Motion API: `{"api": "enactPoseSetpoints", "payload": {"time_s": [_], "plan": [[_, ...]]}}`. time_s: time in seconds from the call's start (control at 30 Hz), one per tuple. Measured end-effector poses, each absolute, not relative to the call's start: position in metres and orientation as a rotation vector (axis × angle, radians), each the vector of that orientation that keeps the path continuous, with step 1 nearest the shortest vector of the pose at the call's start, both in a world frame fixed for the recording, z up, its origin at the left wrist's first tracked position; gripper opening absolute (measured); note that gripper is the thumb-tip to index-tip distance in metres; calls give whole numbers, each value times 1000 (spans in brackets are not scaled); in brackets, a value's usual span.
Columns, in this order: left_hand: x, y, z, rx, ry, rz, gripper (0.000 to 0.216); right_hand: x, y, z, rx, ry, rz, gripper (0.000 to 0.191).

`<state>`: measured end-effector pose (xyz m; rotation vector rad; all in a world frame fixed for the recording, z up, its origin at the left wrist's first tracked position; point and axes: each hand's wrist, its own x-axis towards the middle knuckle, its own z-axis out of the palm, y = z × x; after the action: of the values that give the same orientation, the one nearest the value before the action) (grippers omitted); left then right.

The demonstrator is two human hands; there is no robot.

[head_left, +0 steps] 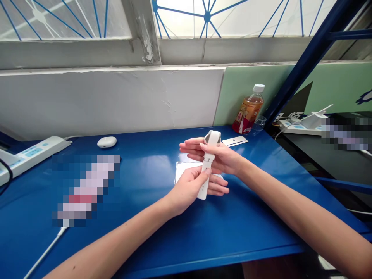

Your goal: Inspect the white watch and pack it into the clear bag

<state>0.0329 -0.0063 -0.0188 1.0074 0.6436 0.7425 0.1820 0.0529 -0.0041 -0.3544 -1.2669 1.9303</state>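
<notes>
A wristwatch [208, 157] with a white strap and buckle is held upright over the blue desk, between both hands. My left hand [188, 186] pinches the lower, holed end of the strap under its thumb, its other fingers stretched out behind. Around the upper part, near the watch head, is my right hand [223, 155], thumb across the strap and fingers pointing left behind it. The dial is mostly hidden by the strap loop. Beneath the hands lies a flat white object [181, 167], partly covered, its kind unclear.
On the blue desk [139, 232] are a white earbud case [107, 142], a power strip [35, 155] and a blurred-out device with a white cable [46, 248]. Behind the right hand lie a white card [240, 140] and a drink bottle [249, 112]. A blue post [302, 58] slants at the right.
</notes>
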Motion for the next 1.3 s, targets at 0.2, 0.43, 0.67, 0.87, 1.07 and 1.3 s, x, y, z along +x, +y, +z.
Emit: {"api": "enactPoseSetpoints", "payload": {"time_s": [0.2, 0.43, 0.67, 0.87, 1.07, 1.3], "plan": [[33, -10, -20, 980, 611, 688, 40, 183, 52, -1, -460, -1283, 1988, 34], [33, -7, -18, 904, 664, 785, 39, 180, 53, 0, -441, -1117, 1994, 36], [33, -5, -18, 859, 658, 722, 38, 180, 57, -5, -470, -1091, 1902, 27], [32, -5, -18, 883, 665, 715, 41, 182, 54, -6, -450, -1186, 1915, 36], [31, -5, -17, 922, 659, 693, 43, 185, 54, -7, -460, -1233, 1941, 37], [31, -5, -15, 918, 667, 684, 41, 183, 55, -7, -445, -1198, 1988, 30]]}}
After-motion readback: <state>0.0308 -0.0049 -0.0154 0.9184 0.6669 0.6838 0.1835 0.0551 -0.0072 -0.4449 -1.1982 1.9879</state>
